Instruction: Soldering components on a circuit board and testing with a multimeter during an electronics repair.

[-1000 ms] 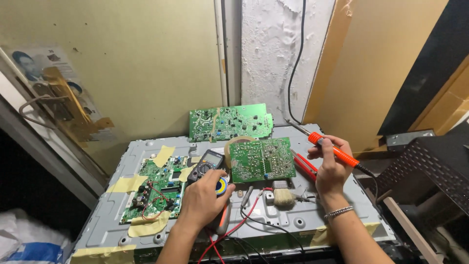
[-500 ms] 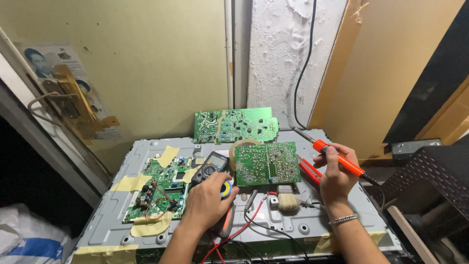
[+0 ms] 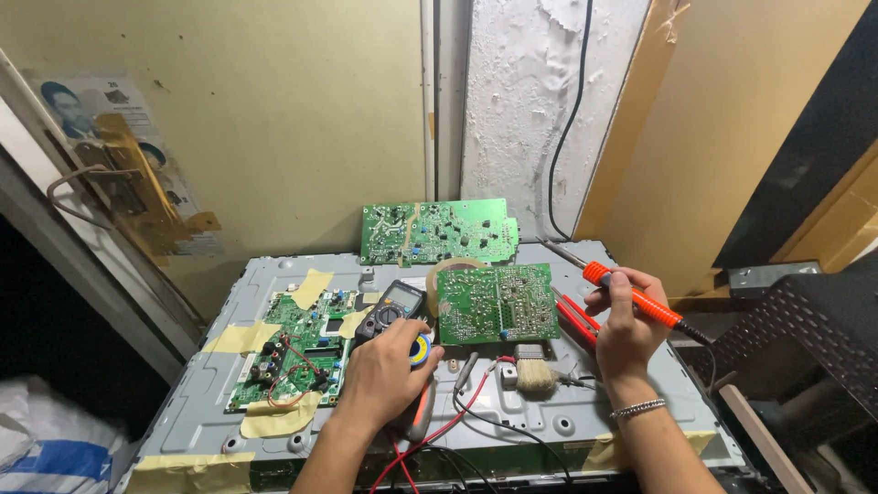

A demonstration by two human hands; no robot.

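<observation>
the left hand [image 3: 389, 370] rests on the lower half of a dark grey handheld multimeter with a small display and a yellow-ringed rotary dial [image 3: 395, 311], fingers curled over the dial area and grasping the meter body. the multimeter lies on a large grey sheet-metal back panel of a flat screen [image 3: 549, 425], between the two boards mounted there.

the right hand [image 3: 626, 329] is clenched around an orange-handled soldering iron with a thin metal tip [image 3: 631, 295]. the tip points up and left, held above the panel just right of a green rectangular circuit board showing its solder side [image 3: 497, 304]. a black cable runs from the handle end to the right.

left of the multimeter sits a green main board with connectors and a red wire loop [image 3: 297, 352], fixed to the panel with strips of tan masking tape [image 3: 265, 421]. a second green board with many components [image 3: 437, 230] leans upright against the wall behind the panel. a red-handled tool [image 3: 576, 320] lies beside the right hand. a small brush with pale bristles [image 3: 533, 370] lies below the solder-side board. red and black test leads [image 3: 457, 416] run across the panel's near edge.
</observation>
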